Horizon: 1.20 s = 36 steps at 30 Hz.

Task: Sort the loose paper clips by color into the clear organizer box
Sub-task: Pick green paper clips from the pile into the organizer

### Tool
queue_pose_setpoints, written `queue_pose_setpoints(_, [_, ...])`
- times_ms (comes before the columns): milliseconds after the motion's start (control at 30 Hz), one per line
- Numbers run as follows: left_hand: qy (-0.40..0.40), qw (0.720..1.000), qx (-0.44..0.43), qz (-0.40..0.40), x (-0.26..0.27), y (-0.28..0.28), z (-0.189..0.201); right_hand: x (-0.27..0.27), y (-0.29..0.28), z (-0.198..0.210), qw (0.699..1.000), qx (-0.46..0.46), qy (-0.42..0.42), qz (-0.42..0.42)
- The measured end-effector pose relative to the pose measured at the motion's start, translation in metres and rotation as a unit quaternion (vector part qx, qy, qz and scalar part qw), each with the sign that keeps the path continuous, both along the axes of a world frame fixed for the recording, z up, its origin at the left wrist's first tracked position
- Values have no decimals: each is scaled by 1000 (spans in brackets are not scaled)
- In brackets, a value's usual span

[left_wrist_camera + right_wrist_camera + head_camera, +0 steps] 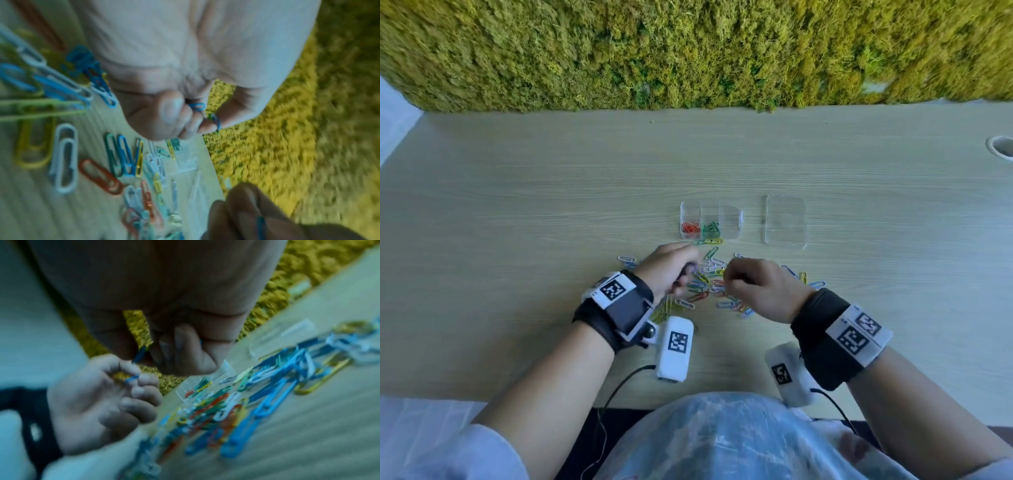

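Blue is the colour in play: nearest the body, the left hand (671, 270) has its fingers curled narrow round a few blue clips (197, 106), one poking out beside the thumb and another hooked past a fingertip in the left wrist view. Just to its right, the right hand (760, 287) pinches a single blue clip (139, 356) between thumb and fingertip, the other fingers folded in. Both hands hover close together, low over the loose pile of paper clips (709, 284), which spreads across the wooden table (551, 192) under and around them in white, blue, yellow, orange and green.

Farther off, past the pile, sits the clear organizer box (710, 219), with red clips (691, 228) in its left compartment, green clips (710, 229) in the middle one and, as far as I can tell, nothing in the right one. A yellow and a green clip lie just at its near wall. Its lid (786, 219) lies flat to the right, apart from it.

Likely trouble from here: clips of this kind hook into one another, so a lifted blue one may drag a stray colour along into the wrong compartment. The left hand's loosely gathered bunch could also spill over the box, and a careless reach might nudge the light box itself.
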<state>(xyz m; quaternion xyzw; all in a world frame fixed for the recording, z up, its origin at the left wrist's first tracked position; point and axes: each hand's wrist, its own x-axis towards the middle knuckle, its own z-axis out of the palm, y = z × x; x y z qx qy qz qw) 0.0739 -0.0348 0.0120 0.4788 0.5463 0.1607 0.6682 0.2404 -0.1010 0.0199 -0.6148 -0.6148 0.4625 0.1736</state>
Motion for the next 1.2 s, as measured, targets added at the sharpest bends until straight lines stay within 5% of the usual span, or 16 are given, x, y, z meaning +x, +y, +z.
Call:
queue_pose_setpoints(33, [-64,996,-39,44,-2,1,-1,2,2,2,990,-49,120,-63])
queue_pose_setpoints(100, [-130,983,-86,93,-6,2,0,6,8,6,923,-134,322,-160])
queue_pose_setpoints(200, [-143,980,-96,97,-9,3,-1,15,16,12,885,-168,393,-186])
queue_pose_setpoints(300, [-78,994,-58,50,-8,3,-5,22,28,11,921,-162,306,-175])
queue_pose_setpoints(400, [89,993,33,-73,-6,5,-7,24,49,8,986,-138,31,-89])
queue_pose_setpoints(533, [201,950,155,-184,-4,10,-9,25,87,6,956,-70,-282,41])
queue_pose_setpoints(1000, [289,882,274,-253,22,41,12,-10,125,28,905,6,-411,110])
queue_pose_setpoints(1200, [286,896,252,-226,38,51,11,8,115,30,937,50,-335,82])
